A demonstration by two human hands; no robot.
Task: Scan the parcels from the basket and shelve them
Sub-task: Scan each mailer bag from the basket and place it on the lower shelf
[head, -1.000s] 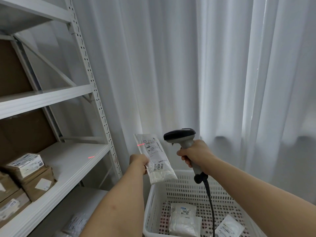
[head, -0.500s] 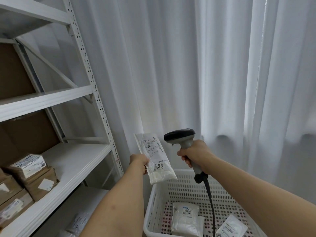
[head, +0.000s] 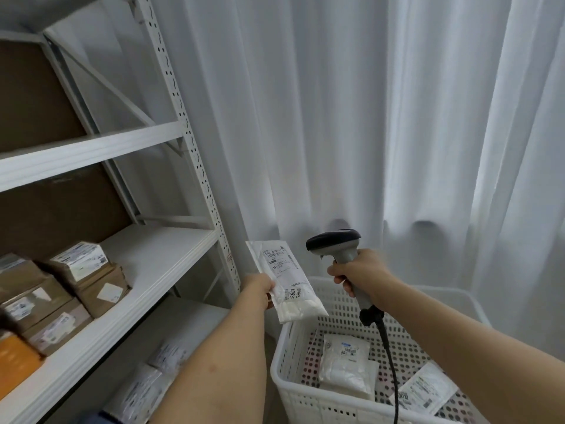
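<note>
My left hand pinches a long white plastic parcel by its left edge, label facing me, above the basket's near-left corner. My right hand grips the handle of a grey and black barcode scanner, whose head points left at the parcel from close by. Its black cable hangs down over the basket. The white perforated basket at lower right holds two more white parcels.
A white metal shelf unit stands at the left. Its middle shelf carries several brown cardboard boxes and an orange one. White bagged parcels lie on the lowest shelf. White curtains hang behind.
The red scan line on the parcel and shelf seen a second ago is gone. The view has shifted slightly right and down; both hands hold almost the same pose.
</note>
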